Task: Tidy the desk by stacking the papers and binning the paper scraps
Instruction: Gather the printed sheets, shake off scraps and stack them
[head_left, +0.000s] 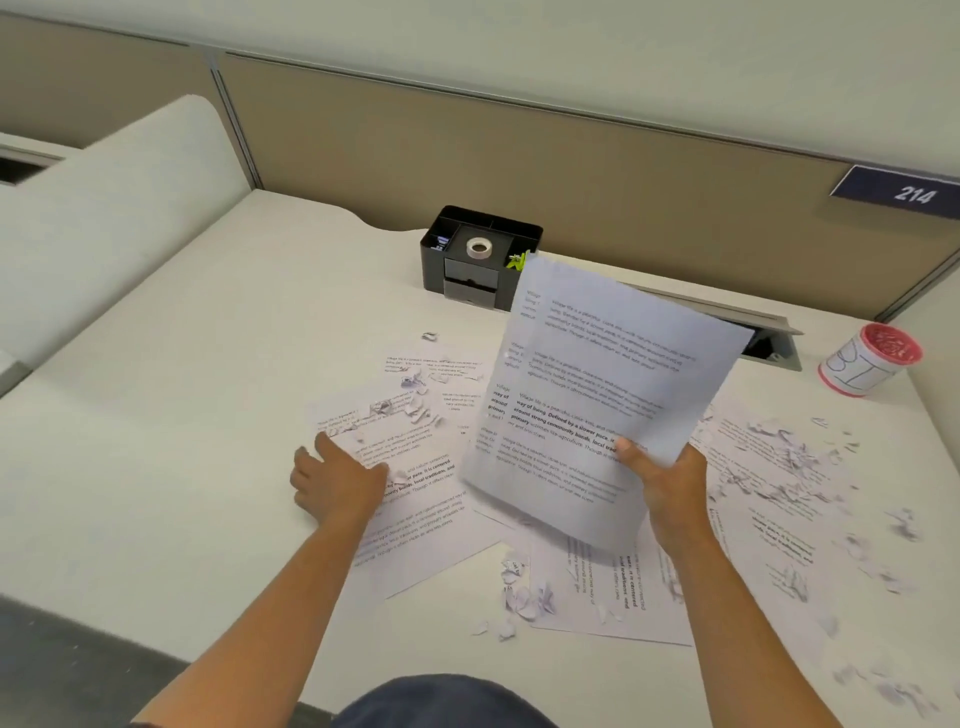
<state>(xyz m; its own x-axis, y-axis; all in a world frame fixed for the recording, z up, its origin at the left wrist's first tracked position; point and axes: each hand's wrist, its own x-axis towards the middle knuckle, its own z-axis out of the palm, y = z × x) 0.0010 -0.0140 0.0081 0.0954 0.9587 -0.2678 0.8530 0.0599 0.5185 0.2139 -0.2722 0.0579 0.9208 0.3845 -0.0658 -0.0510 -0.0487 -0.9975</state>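
The right hand (670, 486) holds a few printed papers (608, 395) up over the middle of the desk (182, 364), pinching them at their bottom edge. The papers are light and floppy, so holding an edge works best. The left hand (337, 480) lies flat, fingers spread, on a loose sheet (410, 499) near the front edge. More sheets lie underneath. Tiny paper scraps (779, 467) are all over the right side; they are light and hard to pick up one by one. I cannot count the held sheets. A little cup (867, 358) stands at the back right corner; it may be the bin.
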